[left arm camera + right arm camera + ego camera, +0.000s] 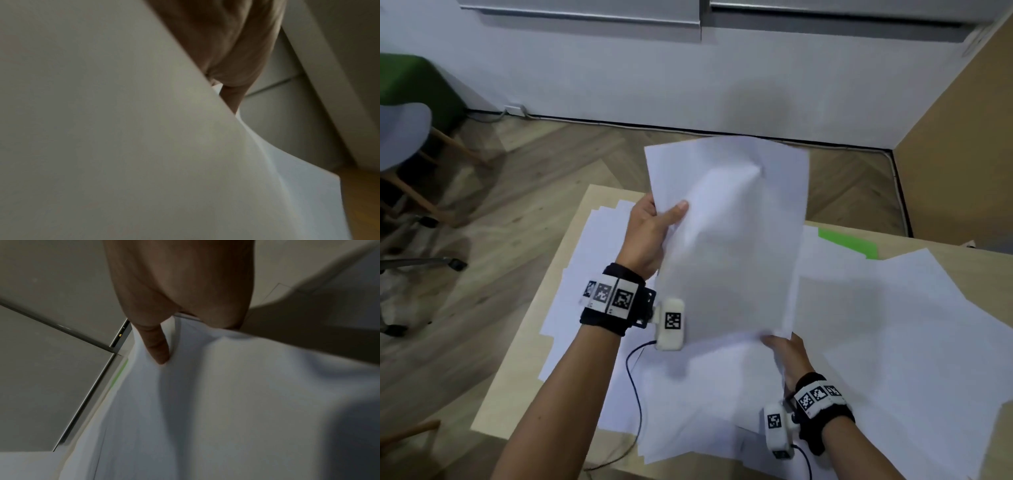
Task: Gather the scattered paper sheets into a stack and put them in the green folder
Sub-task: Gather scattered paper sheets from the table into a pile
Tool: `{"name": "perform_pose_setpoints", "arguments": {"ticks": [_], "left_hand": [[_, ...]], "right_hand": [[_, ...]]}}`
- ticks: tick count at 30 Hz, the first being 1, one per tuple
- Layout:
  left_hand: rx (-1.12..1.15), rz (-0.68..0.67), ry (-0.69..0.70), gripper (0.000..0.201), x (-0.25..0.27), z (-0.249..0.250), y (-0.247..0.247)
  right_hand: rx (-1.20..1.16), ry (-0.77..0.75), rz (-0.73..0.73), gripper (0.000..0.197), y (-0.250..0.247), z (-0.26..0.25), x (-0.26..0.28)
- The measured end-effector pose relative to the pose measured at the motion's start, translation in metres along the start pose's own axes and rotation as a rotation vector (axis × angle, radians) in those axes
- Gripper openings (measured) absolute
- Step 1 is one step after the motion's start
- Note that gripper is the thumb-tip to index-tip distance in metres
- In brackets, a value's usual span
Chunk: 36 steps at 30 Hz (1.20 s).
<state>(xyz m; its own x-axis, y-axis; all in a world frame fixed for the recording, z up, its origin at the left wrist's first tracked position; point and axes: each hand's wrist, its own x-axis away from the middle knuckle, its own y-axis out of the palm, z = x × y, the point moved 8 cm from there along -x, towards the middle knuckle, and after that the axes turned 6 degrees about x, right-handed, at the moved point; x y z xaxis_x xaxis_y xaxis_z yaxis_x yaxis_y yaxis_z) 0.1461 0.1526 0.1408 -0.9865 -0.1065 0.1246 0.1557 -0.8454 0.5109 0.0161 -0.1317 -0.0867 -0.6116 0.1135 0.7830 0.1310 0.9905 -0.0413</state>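
Note:
A bundle of white paper sheets (729, 236) stands raised above the wooden table (527, 346). My left hand (654, 226) grips its left edge, thumb on the front. My right hand (787, 353) holds the bundle's lower right corner from beneath; most of its fingers are hidden. In the left wrist view the held sheets (102, 129) fill the picture beside my left hand (230, 48). In the right wrist view my right hand (174, 288) shows one finger lying against white paper (226, 402). More loose sheets (893, 325) cover the table. A corner of the green folder (849, 241) shows at the back right, mostly under paper.
A grey chair (400, 137) on wooden legs stands at the left with a green seat (414, 82) behind it. A brown partition (962, 137) rises at the right. A black cable (635, 387) runs from my left wrist camera over the table's front edge.

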Motion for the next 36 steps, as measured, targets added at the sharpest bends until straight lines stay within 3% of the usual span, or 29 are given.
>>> {"name": "perform_pose_setpoints", "arguments": {"ticks": [4, 6, 8, 11, 15, 17, 21, 22, 25, 28, 32, 36], "left_hand": [[-0.274, 0.078, -0.184, 0.022, -0.003, -0.069, -0.018], [-0.473, 0.089, -0.236, 0.016, -0.001, -0.105, -0.034], [-0.726, 0.079, -0.285, 0.012, 0.003, -0.135, -0.051], [-0.901, 0.085, -0.404, 0.012, 0.016, -0.175, -0.079], [-1.002, 0.159, -0.423, 0.015, 0.027, -0.198, -0.097], [-0.973, 0.16, -0.381, 0.014, 0.028, -0.201, -0.089], [-0.907, 0.105, -0.325, 0.013, 0.022, -0.207, -0.073], [-0.927, 0.125, -0.295, 0.015, 0.018, -0.204, -0.077], [-1.112, 0.223, -0.17, 0.011, -0.004, -0.183, -0.106], [-1.285, 0.307, -0.132, 0.022, -0.027, -0.157, -0.144], [-1.455, 0.447, -0.218, 0.051, -0.052, -0.123, -0.194], [-1.484, 0.551, -0.405, 0.095, -0.059, -0.114, -0.243]], "right_hand": [[-0.076, 0.049, -0.121, 0.007, 0.008, 0.001, 0.008], [-0.083, 0.044, -0.087, 0.013, 0.004, 0.007, -0.006], [-0.061, 0.035, -0.052, 0.036, -0.002, 0.011, -0.02], [-0.078, 0.074, -0.056, 0.096, -0.014, 0.027, -0.048], [-0.138, 0.084, -0.188, 0.116, 0.0, 0.013, -0.034], [-0.047, 0.029, -0.175, 0.112, 0.004, 0.004, -0.026], [0.069, -0.044, -0.044, 0.062, 0.0, 0.005, -0.03], [0.068, -0.034, -0.026, 0.066, -0.001, 0.007, -0.032], [0.054, -0.005, 0.043, 0.106, -0.005, 0.009, -0.038], [0.064, 0.008, 0.061, 0.107, -0.005, 0.009, -0.038], [0.08, -0.006, 0.053, 0.107, 0.001, 0.003, -0.04], [0.073, -0.03, 0.021, 0.105, 0.009, -0.004, -0.046]]}}
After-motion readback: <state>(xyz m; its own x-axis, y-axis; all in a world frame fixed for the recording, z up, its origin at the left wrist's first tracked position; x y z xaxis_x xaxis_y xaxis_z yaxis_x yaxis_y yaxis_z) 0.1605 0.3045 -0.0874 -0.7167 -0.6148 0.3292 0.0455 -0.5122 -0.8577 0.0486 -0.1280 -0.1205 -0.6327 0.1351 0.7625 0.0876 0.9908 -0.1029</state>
